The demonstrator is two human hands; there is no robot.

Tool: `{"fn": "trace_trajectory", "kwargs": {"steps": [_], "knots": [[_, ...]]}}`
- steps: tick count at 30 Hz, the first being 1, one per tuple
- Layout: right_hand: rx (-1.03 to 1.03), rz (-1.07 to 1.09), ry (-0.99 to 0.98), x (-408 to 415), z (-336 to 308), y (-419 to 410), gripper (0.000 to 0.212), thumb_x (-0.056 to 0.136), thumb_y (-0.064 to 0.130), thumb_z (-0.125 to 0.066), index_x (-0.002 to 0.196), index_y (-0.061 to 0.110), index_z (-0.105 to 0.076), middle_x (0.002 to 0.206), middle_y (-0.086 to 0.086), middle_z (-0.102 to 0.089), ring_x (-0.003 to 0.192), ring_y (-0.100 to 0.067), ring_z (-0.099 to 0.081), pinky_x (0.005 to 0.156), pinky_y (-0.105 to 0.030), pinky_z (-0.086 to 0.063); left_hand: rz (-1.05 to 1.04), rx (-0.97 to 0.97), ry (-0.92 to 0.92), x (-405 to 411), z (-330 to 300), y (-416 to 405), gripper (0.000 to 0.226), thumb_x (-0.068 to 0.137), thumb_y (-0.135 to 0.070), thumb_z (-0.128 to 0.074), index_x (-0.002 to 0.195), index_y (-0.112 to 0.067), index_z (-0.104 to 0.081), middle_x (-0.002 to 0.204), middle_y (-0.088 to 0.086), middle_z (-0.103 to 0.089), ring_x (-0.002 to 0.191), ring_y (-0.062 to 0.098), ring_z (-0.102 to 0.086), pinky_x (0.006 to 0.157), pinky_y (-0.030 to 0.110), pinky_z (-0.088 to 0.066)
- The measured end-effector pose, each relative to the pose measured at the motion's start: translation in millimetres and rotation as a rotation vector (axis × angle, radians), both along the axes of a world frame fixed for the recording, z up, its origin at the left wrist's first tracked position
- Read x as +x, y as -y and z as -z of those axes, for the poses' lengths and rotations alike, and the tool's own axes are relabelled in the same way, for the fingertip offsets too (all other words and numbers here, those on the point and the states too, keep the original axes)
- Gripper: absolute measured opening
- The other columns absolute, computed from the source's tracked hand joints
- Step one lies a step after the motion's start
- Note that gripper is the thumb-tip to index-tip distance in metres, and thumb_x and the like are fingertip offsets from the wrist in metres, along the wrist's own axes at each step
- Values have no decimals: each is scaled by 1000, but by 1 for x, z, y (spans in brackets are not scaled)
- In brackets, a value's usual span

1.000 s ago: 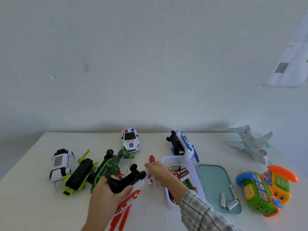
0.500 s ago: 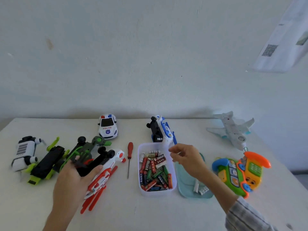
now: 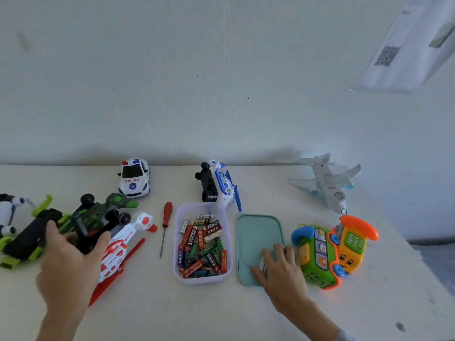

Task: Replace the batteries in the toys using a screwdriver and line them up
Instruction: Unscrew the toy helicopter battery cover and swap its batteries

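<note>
Two hands work the table at once. Our left hand grips the red-and-white plastic toy helicopter, lying on its side with its dark underside turned toward us. Our right hand, which half a second ago hovered above the clear plastic box of mixed batteries, has dropped onto the pale teal plastic lid just right of that box. Its fingers lie curled over the loose silver batteries there; whether they already pinch one we cannot tell. The red-handled screwdriver lies untouched between our two hands, just right of the helicopter. We judge the screw work is paused and the battery swap has begun: cells are being fetched for the toy under our left hand.
</note>
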State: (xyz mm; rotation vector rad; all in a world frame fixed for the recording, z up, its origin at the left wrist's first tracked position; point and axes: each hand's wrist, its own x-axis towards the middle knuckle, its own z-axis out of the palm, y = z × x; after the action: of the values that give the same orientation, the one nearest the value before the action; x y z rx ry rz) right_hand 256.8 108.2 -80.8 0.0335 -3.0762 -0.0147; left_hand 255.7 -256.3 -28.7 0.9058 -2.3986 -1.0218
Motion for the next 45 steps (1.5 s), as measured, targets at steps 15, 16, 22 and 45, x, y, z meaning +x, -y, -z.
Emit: {"fn": "trace_trajectory", "kwargs": {"steps": [15,16,22,45], "knots": [[-303,7,-281,-4,29,9,21,69,24,-50,84,11,-59,122,-27,-48,100,-39,-45,79,-46,-50,64,-62,-145,8,13,2,79,84,-28,-72,143,-18,-21,111,7,-62,98,38,-60,77,57,-52],[-307,30,-281,-5,30,11,22,70,25,-46,81,11,-60,118,-26,-50,98,-38,-46,78,-45,-51,71,-64,-149,8,12,2,78,84,-27,-71,143,-17,-22,111,8,-63,98,38,-60,78,56,-52],[-347,10,-367,-4,28,14,23,71,22,-42,72,9,-61,84,-12,-52,66,-30,-55,54,-30,-48,132,-74,-182,8,16,7,78,84,-23,-71,145,-13,-24,112,13,-62,103,37,-58,80,57,-52],[-984,21,-391,-1,-79,126,30,64,-8,-72,58,14,-53,54,4,-54,57,-20,-53,43,-18,-42,294,199,-228,28,15,35,59,85,-26,-69,137,-22,-43,115,-7,-57,104,14,-58,84,28,-51]]}}
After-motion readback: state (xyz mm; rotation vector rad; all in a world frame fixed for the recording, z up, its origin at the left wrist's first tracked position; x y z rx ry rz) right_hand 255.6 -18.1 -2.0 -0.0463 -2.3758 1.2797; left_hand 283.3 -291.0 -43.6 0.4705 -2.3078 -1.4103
